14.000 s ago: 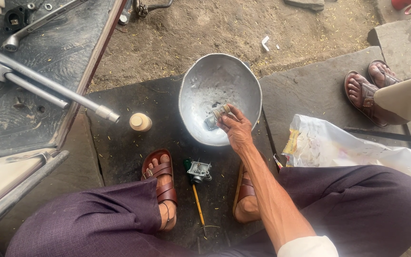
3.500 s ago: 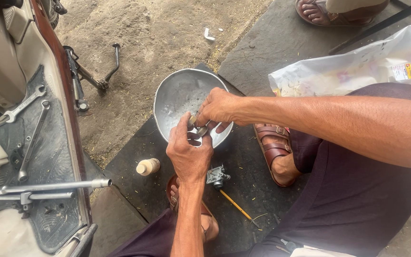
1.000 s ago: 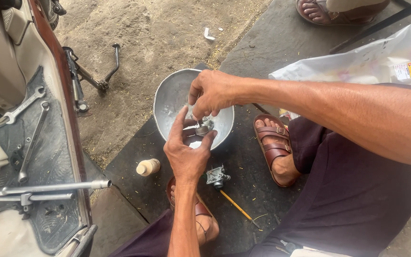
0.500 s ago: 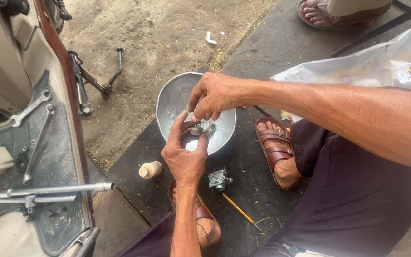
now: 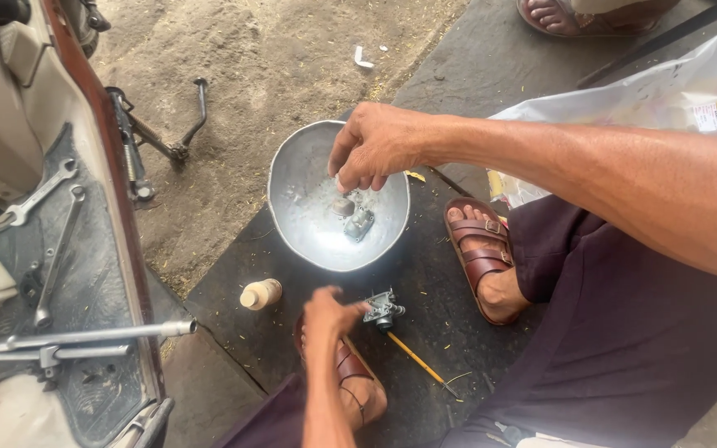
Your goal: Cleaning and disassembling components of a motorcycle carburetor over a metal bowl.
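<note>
- The dark rubber floor mat (image 5: 425,290) lies beneath both hands and carries everything close to them.
- The round dented grey metal bowl (image 5: 292,207) sits on the mat directly under the right hand (image 5: 375,149), with wet grey residue inside.
- The right hand hangs over the bowl's far side, fingertips pinched downward; its grip is narrow, and I cannot tell whether anything is caught in it.
- The left hand (image 5: 329,311) reaches low over the mat, near side of the bowl, fingers loosely spread and holding nothing.
- The small grey metal carburettor body (image 5: 382,309) stands on the mat just beside the left fingertips, on their right; contact cannot be told.
- The small cast metal cover (image 5: 359,222) lies in the bowl, just below the right hand's grip.
- The small cream plastic bottle (image 5: 260,294) lies on the mat, left of the left hand.
- The thin yellow-handled tool (image 5: 417,361) lies on the mat, nearer the body than the carburettor.
</note>
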